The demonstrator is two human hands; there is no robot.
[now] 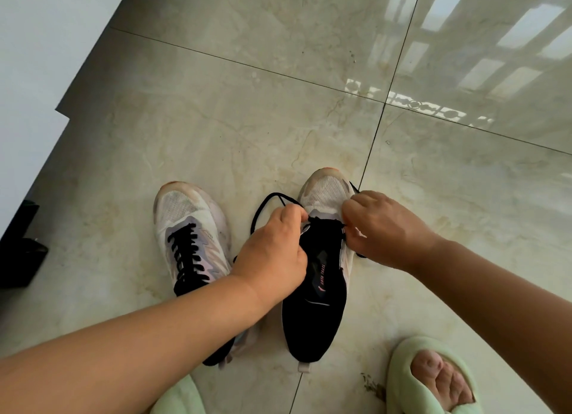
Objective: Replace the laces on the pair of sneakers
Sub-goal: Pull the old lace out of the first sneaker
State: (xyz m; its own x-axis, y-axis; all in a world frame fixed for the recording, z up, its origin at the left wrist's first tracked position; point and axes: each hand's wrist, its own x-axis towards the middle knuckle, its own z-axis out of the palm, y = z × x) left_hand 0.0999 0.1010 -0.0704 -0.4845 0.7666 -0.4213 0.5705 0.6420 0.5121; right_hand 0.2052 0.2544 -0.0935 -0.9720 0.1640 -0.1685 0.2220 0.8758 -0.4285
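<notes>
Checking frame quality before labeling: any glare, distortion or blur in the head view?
Head view: window glare on the glossy floor tiles at upper right; wide-angle bending of the grout lines; both hands, the black lace and right sneaker evenly lit and sharp; soft shadows only.

1 head view — steep, close, looking down at the floor (278, 119).

We hold a lace (266, 203) with our left hand (272, 252) and right hand (383, 227) on either side of the right sneaker (322, 258), the left sneaker (192, 240) just left of our grip, both on the floor (247, 119), a slipper (433, 379) nearer us.
</notes>
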